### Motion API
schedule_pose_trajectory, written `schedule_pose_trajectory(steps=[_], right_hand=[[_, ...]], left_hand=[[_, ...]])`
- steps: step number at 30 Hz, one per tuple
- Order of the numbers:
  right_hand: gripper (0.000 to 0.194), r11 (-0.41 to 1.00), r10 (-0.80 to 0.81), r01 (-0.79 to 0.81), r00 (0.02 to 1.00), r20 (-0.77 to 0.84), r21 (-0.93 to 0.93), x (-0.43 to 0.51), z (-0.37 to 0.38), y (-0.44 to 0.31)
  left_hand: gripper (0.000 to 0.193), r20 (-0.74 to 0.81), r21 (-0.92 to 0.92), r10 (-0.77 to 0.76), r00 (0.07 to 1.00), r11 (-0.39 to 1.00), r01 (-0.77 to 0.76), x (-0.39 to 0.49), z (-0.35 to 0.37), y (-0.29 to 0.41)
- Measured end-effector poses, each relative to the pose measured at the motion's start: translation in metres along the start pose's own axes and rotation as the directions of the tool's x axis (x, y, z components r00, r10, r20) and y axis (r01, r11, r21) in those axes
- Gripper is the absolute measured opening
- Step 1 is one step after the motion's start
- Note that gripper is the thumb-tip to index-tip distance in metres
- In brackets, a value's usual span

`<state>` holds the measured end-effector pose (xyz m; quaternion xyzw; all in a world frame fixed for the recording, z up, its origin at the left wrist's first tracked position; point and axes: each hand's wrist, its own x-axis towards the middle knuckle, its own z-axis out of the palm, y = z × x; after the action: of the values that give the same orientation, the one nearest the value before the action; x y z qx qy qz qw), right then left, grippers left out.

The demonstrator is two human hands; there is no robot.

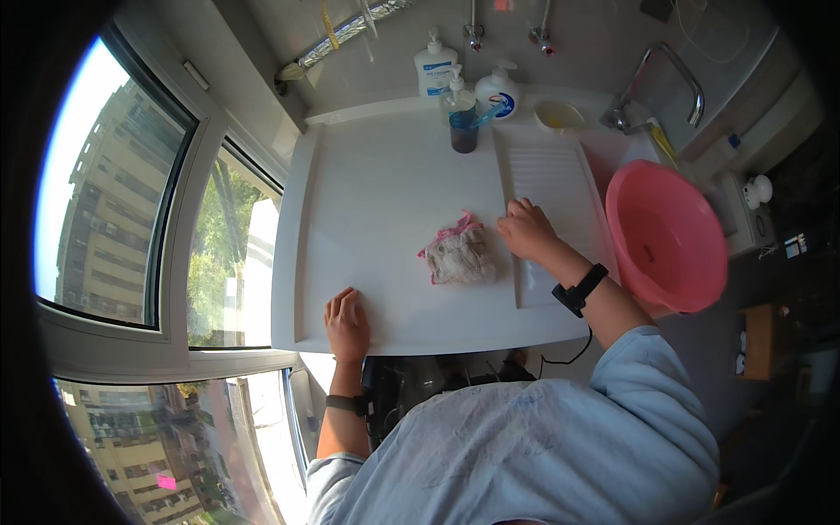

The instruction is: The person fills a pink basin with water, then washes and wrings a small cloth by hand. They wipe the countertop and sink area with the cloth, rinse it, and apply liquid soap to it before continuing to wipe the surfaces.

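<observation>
A folded grey-white cloth (459, 256) with pink trim and a small pink loop lies on the white countertop (380, 190). Just right of it, apart from the cloth, my right hand (527, 230) is over the left edge of the ribbed washboard (548, 177). Its fingers are curled in and nothing shows in them; the palm side is hidden. My left hand (346, 325) rests on the counter near its front left corner, fingers loosely bent and thumb a little apart, holding nothing visible. Both wrists wear a black band.
A pink plastic basin (669, 236) is tilted over the sink at right, below a chrome faucet (666, 79). Along the back stand pump bottles (436, 69), a blue cup (464, 134) with a light-blue handled item, and a shallow dish (558, 116). Windows (230, 249) border the left side.
</observation>
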<state>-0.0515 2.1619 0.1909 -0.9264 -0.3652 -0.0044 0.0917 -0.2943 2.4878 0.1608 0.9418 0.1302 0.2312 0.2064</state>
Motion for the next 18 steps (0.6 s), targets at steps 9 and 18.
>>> schedule_pose_trajectory(steps=[9, 18], right_hand=[[0.022, 0.712, 0.407, -0.233, 0.905, -0.120, 0.663, -0.058, -0.023, 0.024], [0.035, 0.803, 0.348, -0.306, 0.937, 0.015, 0.512, -0.013, 0.016, 0.018]], left_hand=[[0.023, -0.009, 0.017, 0.016, 1.000, 1.000, -0.016, 0.000, 0.002, -0.001], [0.021, -0.010, 0.024, 0.003, 1.000, 1.000, -0.003, 0.001, 0.001, 0.000]])
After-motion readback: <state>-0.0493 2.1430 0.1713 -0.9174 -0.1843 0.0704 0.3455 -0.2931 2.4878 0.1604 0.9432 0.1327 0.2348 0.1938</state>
